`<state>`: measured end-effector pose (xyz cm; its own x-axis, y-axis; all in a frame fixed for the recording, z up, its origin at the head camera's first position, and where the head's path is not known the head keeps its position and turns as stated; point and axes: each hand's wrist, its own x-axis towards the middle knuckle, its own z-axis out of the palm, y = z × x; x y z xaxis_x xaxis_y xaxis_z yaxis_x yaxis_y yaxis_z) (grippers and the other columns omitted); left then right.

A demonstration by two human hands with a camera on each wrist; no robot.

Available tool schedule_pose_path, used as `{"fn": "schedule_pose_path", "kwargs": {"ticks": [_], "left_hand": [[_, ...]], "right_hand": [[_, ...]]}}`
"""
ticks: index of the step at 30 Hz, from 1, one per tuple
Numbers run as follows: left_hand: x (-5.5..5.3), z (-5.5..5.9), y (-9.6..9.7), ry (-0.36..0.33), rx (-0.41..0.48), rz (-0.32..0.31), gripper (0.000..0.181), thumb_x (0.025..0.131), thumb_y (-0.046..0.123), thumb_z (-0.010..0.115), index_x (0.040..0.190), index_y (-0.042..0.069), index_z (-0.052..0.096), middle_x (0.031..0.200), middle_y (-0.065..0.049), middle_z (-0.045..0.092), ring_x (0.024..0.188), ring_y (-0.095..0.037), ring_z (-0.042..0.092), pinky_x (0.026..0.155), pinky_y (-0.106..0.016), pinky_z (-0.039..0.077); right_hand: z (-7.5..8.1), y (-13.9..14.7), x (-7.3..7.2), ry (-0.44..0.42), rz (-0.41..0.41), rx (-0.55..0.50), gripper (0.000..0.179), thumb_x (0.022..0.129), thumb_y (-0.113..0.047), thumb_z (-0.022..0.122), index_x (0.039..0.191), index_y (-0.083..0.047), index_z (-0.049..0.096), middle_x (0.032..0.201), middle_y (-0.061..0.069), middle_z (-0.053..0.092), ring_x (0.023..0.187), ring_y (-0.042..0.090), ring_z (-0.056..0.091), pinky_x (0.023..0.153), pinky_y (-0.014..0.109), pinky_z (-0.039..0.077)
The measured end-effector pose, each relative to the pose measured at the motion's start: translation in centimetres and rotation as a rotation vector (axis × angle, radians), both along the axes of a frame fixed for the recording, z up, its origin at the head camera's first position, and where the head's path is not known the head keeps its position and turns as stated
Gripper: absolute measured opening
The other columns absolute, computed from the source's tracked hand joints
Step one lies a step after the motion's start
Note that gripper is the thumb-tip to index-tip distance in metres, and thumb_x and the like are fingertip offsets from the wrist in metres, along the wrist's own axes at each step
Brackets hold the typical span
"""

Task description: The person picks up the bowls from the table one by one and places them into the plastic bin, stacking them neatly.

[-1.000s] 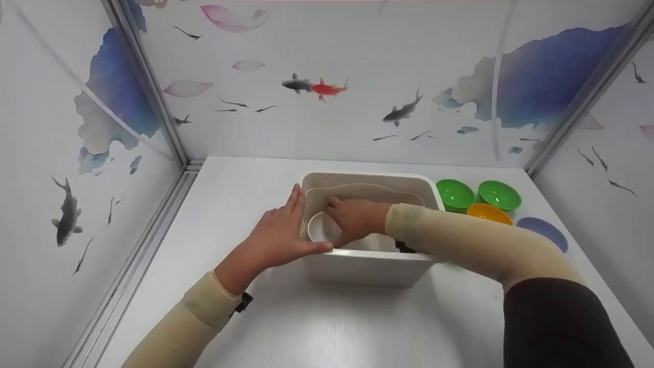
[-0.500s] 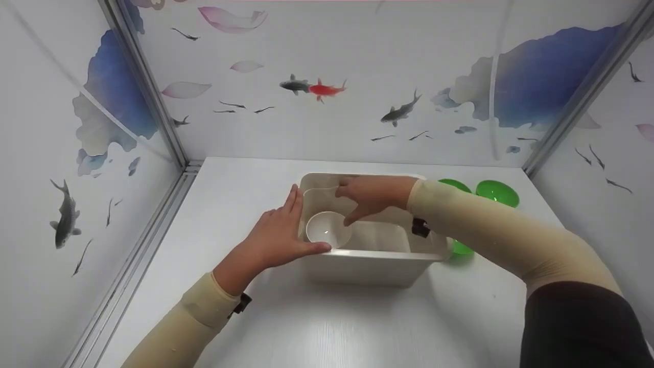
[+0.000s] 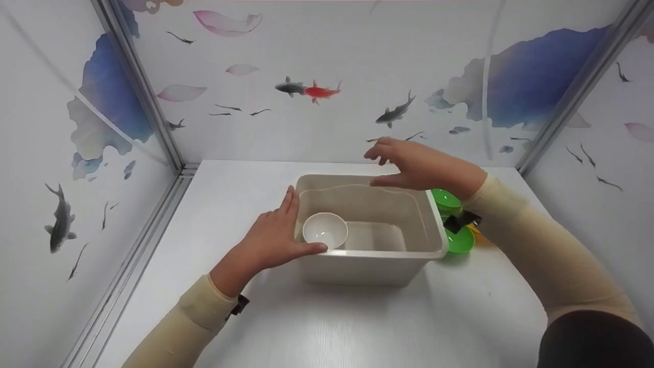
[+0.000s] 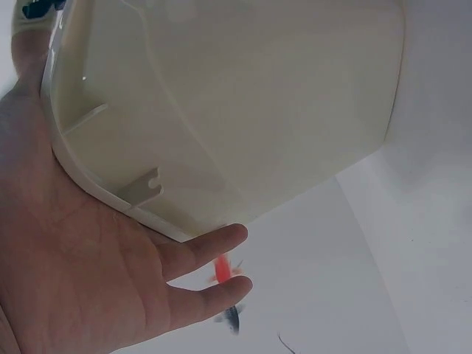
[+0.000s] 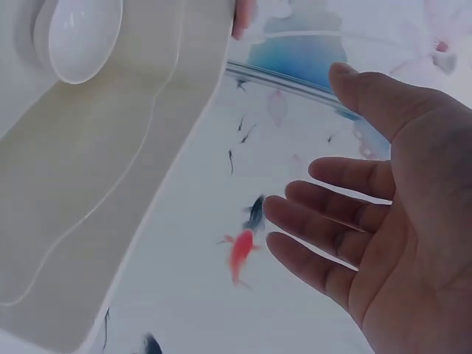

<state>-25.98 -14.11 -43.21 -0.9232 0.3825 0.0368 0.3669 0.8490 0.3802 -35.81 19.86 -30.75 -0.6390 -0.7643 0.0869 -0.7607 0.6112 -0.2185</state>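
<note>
A white plastic bin (image 3: 357, 268) stands mid-table in the head view. Inside it, at the left end, sits a white bowl (image 3: 325, 230), upright; the right wrist view also catches this bowl (image 5: 85, 37). My left hand (image 3: 273, 235) rests against the bin's near left corner, fingers straight along the left wall and thumb over the front rim. In the left wrist view the palm of this hand (image 4: 96, 258) lies along the bin's outside (image 4: 280, 88). Raised over the bin's far right rim is my right hand (image 3: 419, 163), fingers loosely spread and holding nothing.
Right of the bin are green bowls (image 3: 460, 240), partly hidden behind the bin and my right forearm. A bit of an orange bowl (image 3: 483, 237) shows beside them. White panels printed with fish (image 3: 322, 92) enclose the table (image 3: 327, 327) on three sides.
My right hand has left the white bowl at the bin's left end and risen up and right out of the bin, uncovering the bowl. My left hand has stayed at the corner.
</note>
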Motion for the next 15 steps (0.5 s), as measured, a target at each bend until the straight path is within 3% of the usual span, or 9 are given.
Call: {"fn": "schedule_pose_path", "kwargs": {"ticks": [8,11,15], "left_hand": [[0.1,0.0,0.0,0.01,-0.008,-0.003,0.146,0.083,0.095,0.063,0.175,-0.002,0.006,0.184,-0.019,0.003,0.146,-0.051,0.053,0.12,-0.059,0.043],[0.1,0.0,0.0,0.006,-0.006,-0.002,0.146,0.083,0.095,0.064,0.175,-0.003,0.006,0.184,-0.019,0.003,0.145,-0.052,0.053,0.119,-0.06,0.043],[0.1,-0.1,0.1,-0.003,0.003,-0.003,0.147,0.082,0.096,0.063,0.175,-0.002,0.005,0.185,-0.017,0.001,0.145,-0.052,0.053,0.12,-0.06,0.042]], "right_hand": [[-1.2,6.7,2.8,0.104,-0.067,-0.201,0.043,0.103,-0.026,0.083,0.141,-0.009,0.069,0.131,0.008,0.07,0.116,0.029,0.07,0.094,0.05,0.062],[-2.4,9.3,3.7,0.127,-0.096,-0.256,0.04,0.103,-0.02,0.083,0.139,-0.009,0.07,0.128,0.006,0.072,0.113,0.025,0.071,0.089,0.037,0.062],[-4.2,12.1,4.9,0.135,-0.174,-0.303,0.036,0.102,-0.016,0.083,0.136,-0.009,0.071,0.126,0.004,0.073,0.11,0.023,0.071,0.091,0.016,0.052]]}}
